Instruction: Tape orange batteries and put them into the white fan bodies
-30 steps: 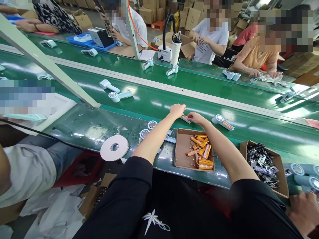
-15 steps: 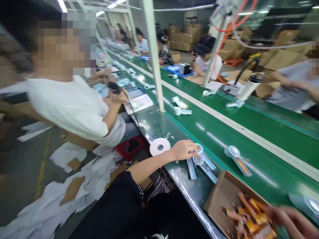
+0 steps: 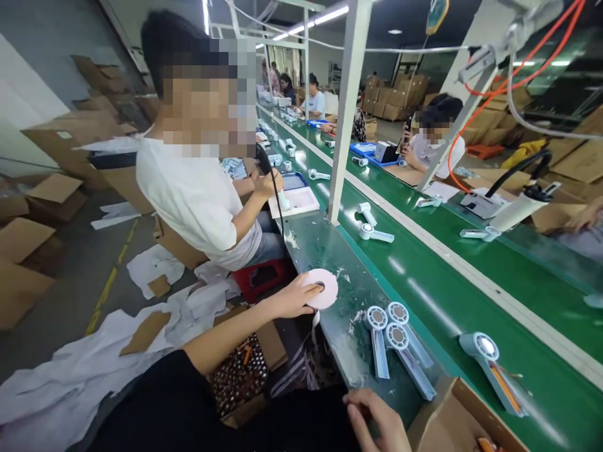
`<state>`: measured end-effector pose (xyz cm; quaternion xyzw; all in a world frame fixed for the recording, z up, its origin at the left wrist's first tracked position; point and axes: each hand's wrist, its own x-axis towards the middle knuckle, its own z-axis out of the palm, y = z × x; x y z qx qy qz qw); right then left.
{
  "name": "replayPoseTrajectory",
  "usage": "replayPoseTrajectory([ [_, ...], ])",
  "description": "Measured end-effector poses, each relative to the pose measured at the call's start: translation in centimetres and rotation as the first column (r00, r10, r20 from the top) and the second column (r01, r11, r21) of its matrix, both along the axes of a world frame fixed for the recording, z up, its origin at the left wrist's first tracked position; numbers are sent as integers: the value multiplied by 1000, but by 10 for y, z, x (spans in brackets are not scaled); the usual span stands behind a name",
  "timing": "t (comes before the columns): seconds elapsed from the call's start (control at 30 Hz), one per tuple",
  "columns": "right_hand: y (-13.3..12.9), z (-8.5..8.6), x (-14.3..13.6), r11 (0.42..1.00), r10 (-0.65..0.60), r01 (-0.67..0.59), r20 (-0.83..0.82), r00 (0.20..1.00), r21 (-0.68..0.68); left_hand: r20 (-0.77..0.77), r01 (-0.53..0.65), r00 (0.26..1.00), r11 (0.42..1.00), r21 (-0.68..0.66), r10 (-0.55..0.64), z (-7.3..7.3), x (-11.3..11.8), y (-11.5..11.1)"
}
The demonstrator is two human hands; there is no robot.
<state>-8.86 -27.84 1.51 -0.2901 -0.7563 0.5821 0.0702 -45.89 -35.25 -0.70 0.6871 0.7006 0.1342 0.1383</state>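
Observation:
My left hand (image 3: pixel 294 297) grips a roll of white tape (image 3: pixel 328 290) at the bench's near edge, its fingertips over the core. A loose tape end hangs below the roll. My right hand (image 3: pixel 379 422) is low, by the bench edge, with thumb and index finger pinched together; anything between them is too small to make out. Ahead of it lie light-blue handheld fan housings (image 3: pixel 378 342), several of them with round heads and open handles. Another fan housing (image 3: pixel 494 373), with orange inside its handle, lies on the green conveyor belt (image 3: pixel 424 301).
A cardboard box (image 3: pixel 464 417) with orange cylinders stands right of my right hand. To my left a co-worker in a white shirt (image 3: pixel 188 194) sits holding a corded tool. A metal post (image 3: pixel 346 119) rises from the bench (image 3: pixel 313 242). Crumpled white sheets (image 3: pixel 155 351) cover the floor.
My left hand has left the fan housings and moved onto the tape roll. My right hand has come away from the box of orange cylinders toward the bench edge. The view has turned left.

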Motion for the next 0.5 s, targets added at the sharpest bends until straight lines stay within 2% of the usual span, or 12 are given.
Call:
replayPoseTrajectory([
  [0.07,-10,-14,-12,998,-62,59,-70,996,-38,25,-109,994,993,43,108,-1,3,0],
  [0.17,-22,-29,-31,965,-243,225,-137,960,-135,117,-254,963,962,99,242,0,21,-5],
  [0.27,-26,-34,-45,937,-315,282,-149,937,-207,177,-252,960,946,203,218,4,48,-10],
  [0.33,-23,-34,-53,946,-274,242,-133,952,-217,165,-183,976,940,288,139,6,63,-12],
  [0.43,-18,-32,-58,981,-96,86,-47,994,-176,168,-89,985,927,364,29,6,76,-9],
  [0.5,-19,-32,-56,994,21,-21,5,1000,-106,238,-86,971,918,386,-9,-1,80,-1],
])
